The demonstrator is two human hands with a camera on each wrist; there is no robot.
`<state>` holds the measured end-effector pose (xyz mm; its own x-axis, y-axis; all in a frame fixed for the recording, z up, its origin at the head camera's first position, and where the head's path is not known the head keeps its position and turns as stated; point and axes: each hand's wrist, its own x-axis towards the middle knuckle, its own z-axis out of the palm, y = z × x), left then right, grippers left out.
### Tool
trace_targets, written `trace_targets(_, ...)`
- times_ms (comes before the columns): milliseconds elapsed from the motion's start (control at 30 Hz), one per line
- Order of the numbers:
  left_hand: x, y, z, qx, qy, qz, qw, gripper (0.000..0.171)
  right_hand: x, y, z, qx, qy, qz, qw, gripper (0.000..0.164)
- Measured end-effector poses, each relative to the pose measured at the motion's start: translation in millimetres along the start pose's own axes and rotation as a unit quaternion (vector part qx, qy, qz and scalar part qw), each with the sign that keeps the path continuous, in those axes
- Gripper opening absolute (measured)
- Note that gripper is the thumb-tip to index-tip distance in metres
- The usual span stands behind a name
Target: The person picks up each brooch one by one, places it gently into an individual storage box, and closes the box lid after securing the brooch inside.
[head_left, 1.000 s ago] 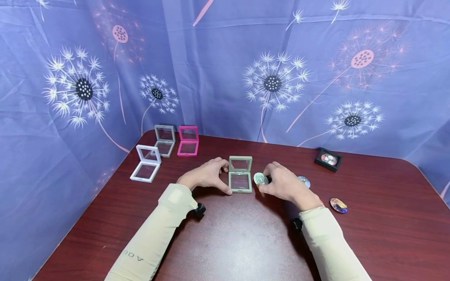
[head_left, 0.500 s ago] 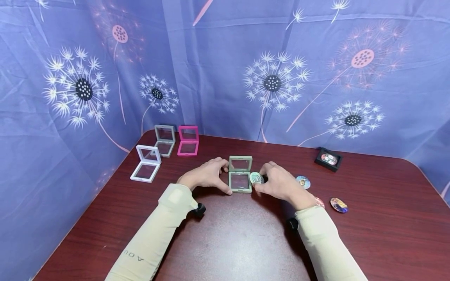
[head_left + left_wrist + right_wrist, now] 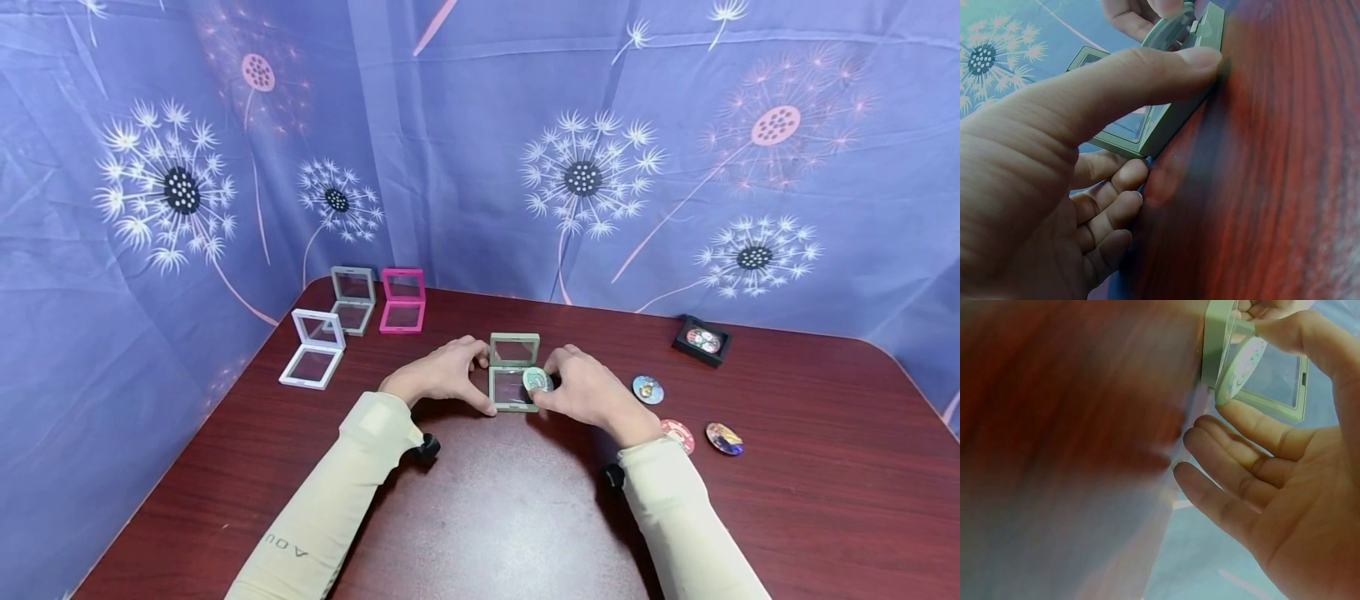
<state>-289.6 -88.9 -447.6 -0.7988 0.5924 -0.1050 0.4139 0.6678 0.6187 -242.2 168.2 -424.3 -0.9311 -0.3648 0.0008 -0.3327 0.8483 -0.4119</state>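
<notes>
A green display case [image 3: 513,408] with clear windows stands opened on the table, its lid tilted up at the back. At its left side my left hand [image 3: 447,372] holds it, thumb at the front corner and fingers toward the hinge; the left wrist view shows the thumb [image 3: 1200,57] along the case's edge. My right hand [image 3: 592,390] pinches a round green badge [image 3: 536,380] between thumb and index finger, over the right part of the case's lower half. In the right wrist view the badge [image 3: 1242,370] is tilted against the case's rim, the other fingers extended below.
Opened white [image 3: 311,367], grey [image 3: 352,317] and pink [image 3: 402,317] cases stand at the back left. Right of my right hand lie a blue badge [image 3: 648,390], a red badge [image 3: 678,435] and a multicoloured badge [image 3: 724,438]. A black case [image 3: 702,340] holding a badge sits farther back.
My right hand has moved left, carrying the green badge from beside the case to over its lower half. The blue and red badges have come into view. My left hand stays still.
</notes>
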Motion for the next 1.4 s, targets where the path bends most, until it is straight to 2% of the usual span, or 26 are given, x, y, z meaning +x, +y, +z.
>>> trace_targets(700, 0.7, 1.3, 0.3, 0.007, -0.003, -0.001, 1.0000, 0.066, 4, -15, 8, 0.010, 0.001, -0.001, 1.000, 0.044)
trace_targets(1400, 0.3, 0.1, -0.7, 0.004, -0.005, 0.000, 1.0000, 0.066, 4, -23, 14, 0.010, 0.035, -0.011, 0.999, 0.040)
